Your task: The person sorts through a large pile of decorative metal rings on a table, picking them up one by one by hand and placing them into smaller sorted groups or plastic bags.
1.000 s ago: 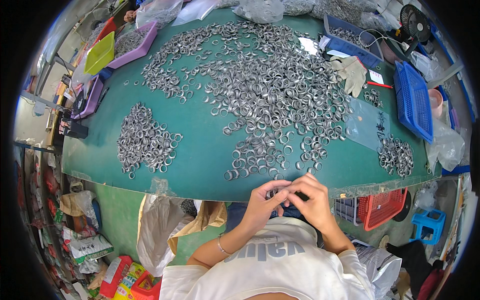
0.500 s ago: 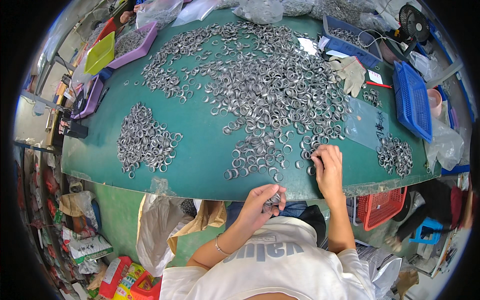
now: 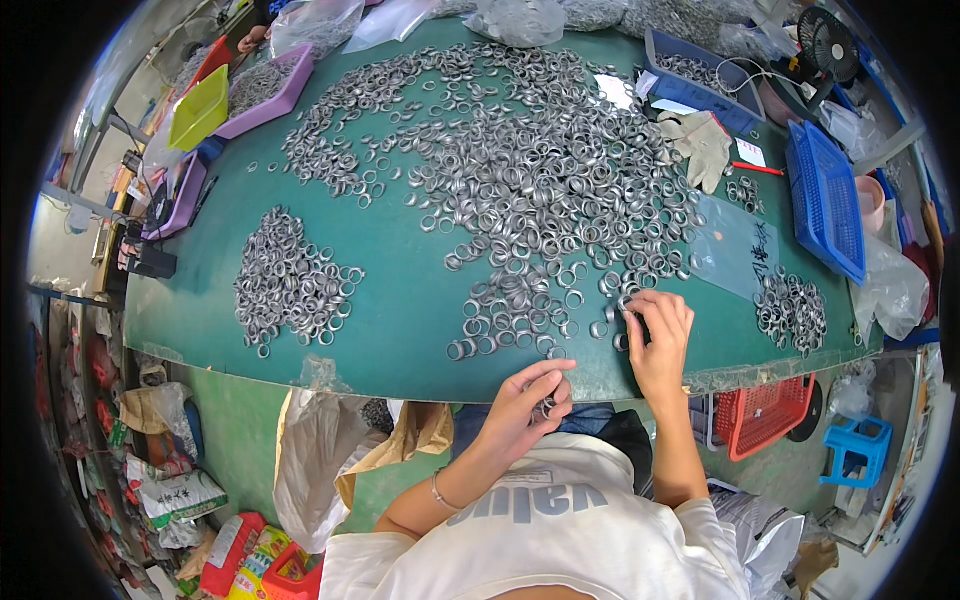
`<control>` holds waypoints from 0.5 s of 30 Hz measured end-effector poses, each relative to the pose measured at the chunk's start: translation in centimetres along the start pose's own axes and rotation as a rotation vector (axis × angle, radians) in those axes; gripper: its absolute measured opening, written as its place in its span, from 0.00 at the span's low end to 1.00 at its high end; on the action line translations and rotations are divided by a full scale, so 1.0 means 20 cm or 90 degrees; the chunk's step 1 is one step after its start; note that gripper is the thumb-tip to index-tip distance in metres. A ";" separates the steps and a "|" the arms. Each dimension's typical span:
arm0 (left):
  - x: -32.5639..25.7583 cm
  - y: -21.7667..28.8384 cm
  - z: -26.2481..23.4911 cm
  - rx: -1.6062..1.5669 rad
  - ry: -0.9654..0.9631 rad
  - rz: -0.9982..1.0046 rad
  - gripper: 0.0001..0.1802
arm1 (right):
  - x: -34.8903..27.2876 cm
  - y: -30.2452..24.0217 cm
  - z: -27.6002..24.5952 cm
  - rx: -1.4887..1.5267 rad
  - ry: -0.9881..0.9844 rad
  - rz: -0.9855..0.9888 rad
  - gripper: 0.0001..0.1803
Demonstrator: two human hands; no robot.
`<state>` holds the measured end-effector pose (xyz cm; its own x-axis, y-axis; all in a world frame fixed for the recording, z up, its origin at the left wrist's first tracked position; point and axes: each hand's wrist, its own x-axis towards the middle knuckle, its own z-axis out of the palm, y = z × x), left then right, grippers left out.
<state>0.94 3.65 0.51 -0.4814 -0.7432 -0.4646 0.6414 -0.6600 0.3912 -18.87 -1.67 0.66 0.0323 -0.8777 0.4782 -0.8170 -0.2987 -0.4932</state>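
Grey metal rings lie heaped over the green tabletop, with the large pile [image 3: 560,170] in the middle and far part. At the near edge, my left hand [image 3: 525,408] is curled around a few metal rings [image 3: 545,405], partly hidden by its fingers; its index finger reaches forward over them. My right hand [image 3: 660,340] is closed at the near side of the pile, with thumb and fingertips pinching a metal ring [image 3: 627,302]. A few loose rings [image 3: 600,328] lie beside its fingers. Between the hands, one ring [image 3: 556,353] rests near the edge.
Smaller ring heaps lie at the left [image 3: 290,280] and right [image 3: 790,312]. Beyond the right heap are a clear plastic bag [image 3: 740,245], a glove [image 3: 698,148], a blue basket [image 3: 825,205] and a fan [image 3: 828,45]. Purple bins [image 3: 265,90] stand far left; a blue stool [image 3: 856,450] is below right.
My left hand's index finger has straightened over its rings. The right hand has shifted slightly, still at the pile's near side. A person at the right has moved back from the stool.
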 end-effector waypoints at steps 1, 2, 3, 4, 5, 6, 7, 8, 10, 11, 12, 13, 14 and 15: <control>0.00 0.00 -0.01 -0.010 -0.016 0.001 0.15 | -0.01 0.00 0.00 -0.022 0.002 0.003 0.06; 0.00 -0.01 -0.03 -0.021 -0.031 0.001 0.15 | -0.01 -0.03 -0.01 0.054 -0.006 0.030 0.05; 0.00 -0.01 -0.02 -0.031 -0.048 -0.001 0.16 | -0.03 -0.06 -0.04 0.127 -0.014 0.060 0.05; 0.00 -0.01 -0.01 0.006 -0.021 0.033 0.15 | -0.05 -0.10 -0.05 0.200 -0.022 0.089 0.04; 0.00 -0.02 0.03 0.043 0.007 0.067 0.15 | -0.08 -0.13 -0.04 0.341 -0.036 0.147 0.04; 0.00 -0.02 0.06 0.080 0.034 0.102 0.14 | -0.11 -0.15 -0.05 0.430 -0.111 0.209 0.04; -0.01 -0.01 0.08 0.120 0.040 0.125 0.13 | -0.15 -0.17 -0.06 0.518 -0.187 0.272 0.05; -0.01 -0.01 0.09 0.159 0.045 0.148 0.12 | -0.17 -0.19 -0.05 0.540 -0.214 0.292 0.05; -0.01 -0.02 0.08 0.223 0.057 0.161 0.12 | -0.18 -0.24 -0.03 0.574 -0.228 0.327 0.05; -0.01 -0.02 0.06 0.247 0.061 0.151 0.11 | -0.17 -0.24 -0.05 0.540 -0.235 0.289 0.04; -0.01 -0.02 0.04 0.270 0.066 0.143 0.11 | -0.14 -0.23 -0.06 0.507 -0.243 0.250 0.04; -0.01 -0.01 0.03 0.197 0.055 0.111 0.11 | -0.12 -0.22 -0.07 0.474 -0.251 0.212 0.03; -0.01 0.00 0.02 0.123 0.043 0.080 0.11 | -0.11 -0.20 -0.05 0.448 -0.187 0.220 0.03; -0.01 0.01 0.01 0.049 0.034 0.049 0.11 | -0.07 -0.18 -0.03 0.386 -0.123 0.180 0.03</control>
<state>0.97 3.60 0.77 -0.3986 -0.7869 -0.4710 0.6267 -0.6087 0.4866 -16.41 0.95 2.19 0.0126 -0.9869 0.1610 -0.3458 -0.1554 -0.9254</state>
